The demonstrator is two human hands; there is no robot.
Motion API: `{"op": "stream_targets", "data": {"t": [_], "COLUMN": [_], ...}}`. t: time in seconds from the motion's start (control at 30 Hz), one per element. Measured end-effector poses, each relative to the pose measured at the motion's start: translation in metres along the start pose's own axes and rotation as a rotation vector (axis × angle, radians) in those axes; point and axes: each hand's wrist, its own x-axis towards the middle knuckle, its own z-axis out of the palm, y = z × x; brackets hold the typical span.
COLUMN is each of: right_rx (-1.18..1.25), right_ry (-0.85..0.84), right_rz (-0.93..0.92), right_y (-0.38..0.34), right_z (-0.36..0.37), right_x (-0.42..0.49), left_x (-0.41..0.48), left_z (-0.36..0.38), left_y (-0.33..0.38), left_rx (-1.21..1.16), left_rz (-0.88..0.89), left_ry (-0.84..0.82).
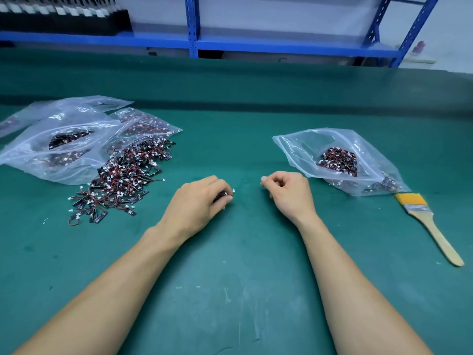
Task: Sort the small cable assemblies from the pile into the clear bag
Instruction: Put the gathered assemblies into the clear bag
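A: Where is the pile lying?

B: The pile of cable assemblies (122, 180) is lying left of centre on the green mat (243, 278). It is spilling out from under the other clear bags (33, 147) at the left edge of the frame. Its lower edge is thinning into loose pieces toward the lower left, and its right edge is stopping near the left hand (202, 198).

A: And the bag being filled?

B: The clear bag (302, 147) is lying right of centre with its mouth gaping and a heap of assemblies showing inside. Its lower right corner is sitting just beside the bristles of a brush (425, 219), whose wooden handle is pointing toward the lower right.

A: What are the hands doing?

B: The left hand is curling its fingers around a small clump of assemblies (225, 194), with a white connector poking out past the fingertips. The right hand (286, 189) is resting near the bag's lower left edge, fingers curling in and thumb tip meeting forefinger. Whether it is pinching anything, I cannot tell.

A: How much room is showing?

B: A strip of mat is showing between the two hands, and a wide stretch is running between pile and bag. More mat is spreading around both forearms in the lower frame. The mat's far side is running under the blue shelving (193, 26) along the top.
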Motion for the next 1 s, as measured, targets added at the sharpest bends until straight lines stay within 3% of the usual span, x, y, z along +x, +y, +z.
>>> {"op": "stream_targets", "data": {"t": [0.17, 0.3, 0.5, 0.7, 0.87, 1.0], "right_rx": [-0.090, -0.155, -0.148, -0.017, -0.118, -0.158], "right_ry": [0.001, -0.009, -0.013, 0.017, 0.004, -0.027], "right_rz": [0.011, 0.009, 0.014, 0.110, 0.062, 0.022], "right_y": [-0.002, -0.007, -0.010, -0.003, -0.001, -0.001], "right_z": [0.001, -0.001, -0.003, 0.001, -0.001, -0.002], "right_x": [-0.001, -0.003, -0.005, -0.005, -0.003, -0.003], "left_x": [0.034, 0.077, 0.138, 0.135, 0.111, 0.084], "left_z": [-0.016, -0.021, -0.008, -0.013, -0.024, -0.026], "left_y": [0.024, 0.076, 0.134, 0.124, 0.101, 0.075], "left_rx": [-0.190, -0.356, -0.320, -0.356, -0.485, -0.496], "left_rz": [-0.034, 0.055, 0.147, 0.226, 0.154, 0.086], "left_ry": [0.138, 0.091, -0.035, -0.146, -0.165, -0.059]}}
